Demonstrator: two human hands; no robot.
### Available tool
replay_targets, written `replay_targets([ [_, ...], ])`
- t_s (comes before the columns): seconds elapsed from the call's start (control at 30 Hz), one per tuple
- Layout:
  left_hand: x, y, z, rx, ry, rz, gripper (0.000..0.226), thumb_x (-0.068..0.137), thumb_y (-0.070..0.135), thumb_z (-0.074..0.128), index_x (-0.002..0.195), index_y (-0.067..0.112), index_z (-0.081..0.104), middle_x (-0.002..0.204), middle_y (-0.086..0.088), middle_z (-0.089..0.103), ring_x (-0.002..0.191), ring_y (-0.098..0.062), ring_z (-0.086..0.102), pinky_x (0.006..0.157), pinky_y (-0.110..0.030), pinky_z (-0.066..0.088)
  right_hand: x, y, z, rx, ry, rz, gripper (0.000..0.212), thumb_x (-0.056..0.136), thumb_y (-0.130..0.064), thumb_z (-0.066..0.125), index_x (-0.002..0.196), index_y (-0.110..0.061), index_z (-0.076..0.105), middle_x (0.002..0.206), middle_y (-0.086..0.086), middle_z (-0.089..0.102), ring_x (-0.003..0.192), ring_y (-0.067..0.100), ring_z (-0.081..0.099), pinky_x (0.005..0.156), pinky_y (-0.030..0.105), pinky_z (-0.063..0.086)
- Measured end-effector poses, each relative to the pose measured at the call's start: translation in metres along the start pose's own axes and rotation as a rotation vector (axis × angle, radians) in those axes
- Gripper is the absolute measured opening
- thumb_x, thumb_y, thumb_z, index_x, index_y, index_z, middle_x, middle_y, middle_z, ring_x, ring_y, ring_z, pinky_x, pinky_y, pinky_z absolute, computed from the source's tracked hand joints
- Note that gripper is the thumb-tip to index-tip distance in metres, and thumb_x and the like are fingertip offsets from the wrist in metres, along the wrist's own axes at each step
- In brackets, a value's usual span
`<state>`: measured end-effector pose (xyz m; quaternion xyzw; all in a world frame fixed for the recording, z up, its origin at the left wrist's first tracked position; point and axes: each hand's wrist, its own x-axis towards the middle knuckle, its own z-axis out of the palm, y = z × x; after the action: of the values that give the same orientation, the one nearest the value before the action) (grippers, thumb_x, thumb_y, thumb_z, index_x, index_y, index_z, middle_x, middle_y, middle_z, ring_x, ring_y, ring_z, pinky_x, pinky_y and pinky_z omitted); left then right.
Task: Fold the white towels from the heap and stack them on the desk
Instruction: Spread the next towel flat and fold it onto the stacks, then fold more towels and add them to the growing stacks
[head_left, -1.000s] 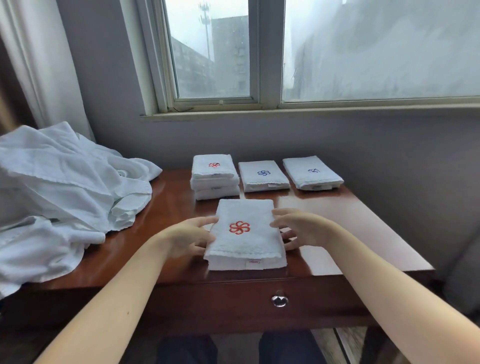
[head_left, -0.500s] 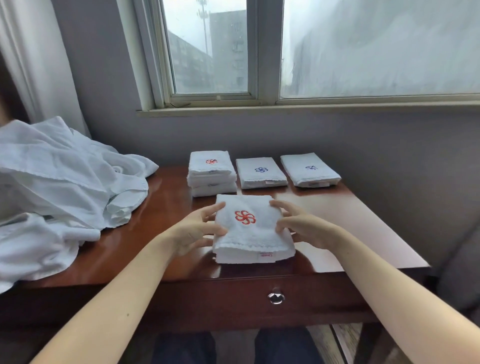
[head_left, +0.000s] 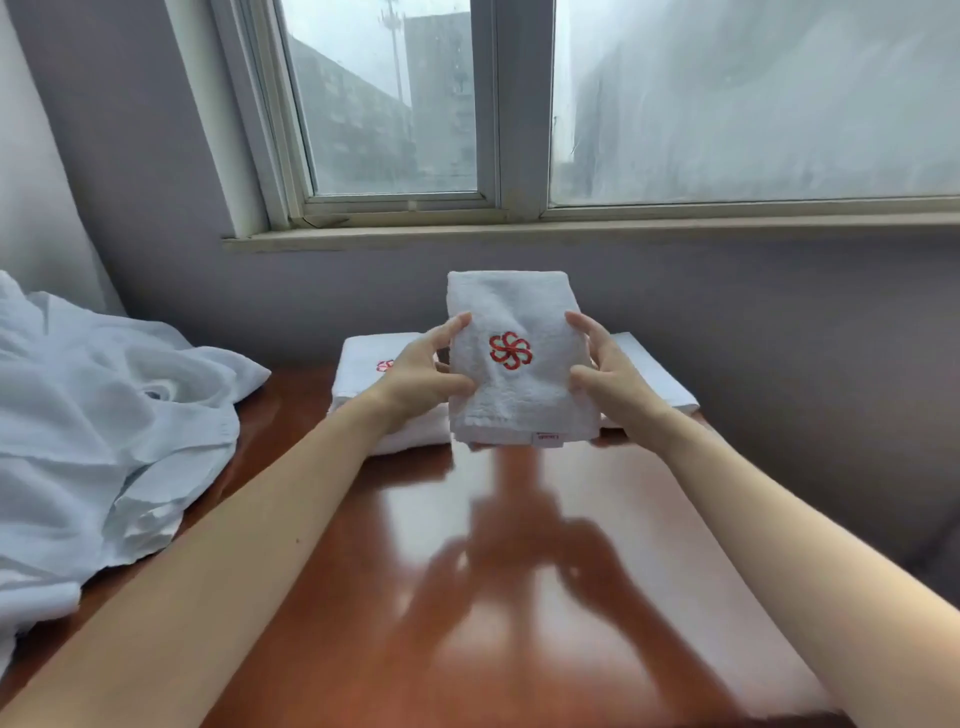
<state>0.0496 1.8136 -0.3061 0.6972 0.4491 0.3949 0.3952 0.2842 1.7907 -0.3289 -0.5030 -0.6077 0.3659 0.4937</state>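
A folded white towel with a red flower emblem is held in the air above the brown desk. My left hand grips its left edge and my right hand grips its right edge. Behind it on the desk sits a stack of folded towels with a red emblem, partly covered by my left hand. Another folded towel shows past my right hand at the back right. The heap of unfolded white towels lies at the left.
A grey wall and a window sill stand just behind the desk. The glossy desk top reflects my hands in the middle. The middle folded towel at the back is hidden behind the lifted one.
Both hands have lifted the red-emblem towel off the desk front and carried it up and toward the back stacks. The camera has moved closer to the desk.
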Motion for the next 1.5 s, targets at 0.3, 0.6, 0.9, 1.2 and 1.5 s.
replay_targets([
  [0.3, 0.098, -0.021, -0.003, 0.039, 0.004, -0.084, 0.087, 0.079, -0.013, 0.060, 0.153, 0.024, 0.032, 0.109, 0.009, 0.061, 0.082, -0.018, 0.063, 0.086, -0.044, 0.056, 0.109, 0.031, -0.006, -0.065, -0.014, 0.020, 0.074, 0.082, 0.002, 0.043, 0.149, -0.028, 0.033, 0.140, -0.007, 0.046, 0.108, 0.005, 0.057, 0.080, 0.018, 0.048],
  [0.6, 0.133, -0.053, 0.005, 0.117, -0.013, -0.204, 0.087, 0.079, -0.014, 0.058, 0.155, 0.018, 0.027, 0.126, -0.002, 0.051, 0.088, -0.013, 0.063, 0.064, -0.020, 0.053, 0.140, 0.069, 0.007, -0.075, -0.027, 0.100, 0.073, 0.085, 0.005, 0.039, 0.152, -0.022, 0.031, 0.139, -0.008, 0.044, 0.087, -0.011, 0.059, 0.065, 0.005, 0.046],
  [0.9, 0.126, -0.066, 0.038, 0.970, -0.021, -0.160, 0.046, 0.090, 0.001, 0.045, 0.122, 0.028, 0.064, 0.136, -0.003, 0.055, 0.120, -0.028, 0.056, 0.093, -0.036, 0.050, 0.150, 0.088, 0.024, -0.344, -0.051, 0.223, 0.054, 0.097, -0.002, 0.033, 0.151, -0.007, 0.033, 0.157, 0.005, 0.033, 0.143, 0.019, 0.031, 0.114, 0.026, 0.021],
  [1.2, 0.072, -0.049, 0.024, 0.768, -0.013, -0.090, 0.041, 0.096, 0.027, 0.048, 0.136, 0.024, 0.056, 0.142, 0.005, 0.053, 0.131, -0.016, 0.049, 0.107, -0.034, 0.041, 0.107, 0.046, 0.030, -0.667, -0.074, -0.015, 0.046, 0.096, -0.020, 0.050, 0.142, -0.017, 0.049, 0.151, 0.000, 0.043, 0.139, 0.017, 0.038, 0.113, 0.034, 0.032],
  [1.5, -0.038, -0.031, -0.072, 0.713, 0.198, -0.174, 0.044, 0.087, 0.031, 0.057, 0.131, 0.031, 0.059, 0.114, 0.015, 0.064, 0.107, -0.009, 0.060, 0.097, -0.035, 0.049, 0.047, -0.051, 0.115, -0.884, -0.357, -0.300, 0.050, 0.093, -0.035, 0.056, 0.142, -0.032, 0.046, 0.145, -0.009, 0.049, 0.132, 0.013, 0.046, 0.103, 0.032, 0.040],
])
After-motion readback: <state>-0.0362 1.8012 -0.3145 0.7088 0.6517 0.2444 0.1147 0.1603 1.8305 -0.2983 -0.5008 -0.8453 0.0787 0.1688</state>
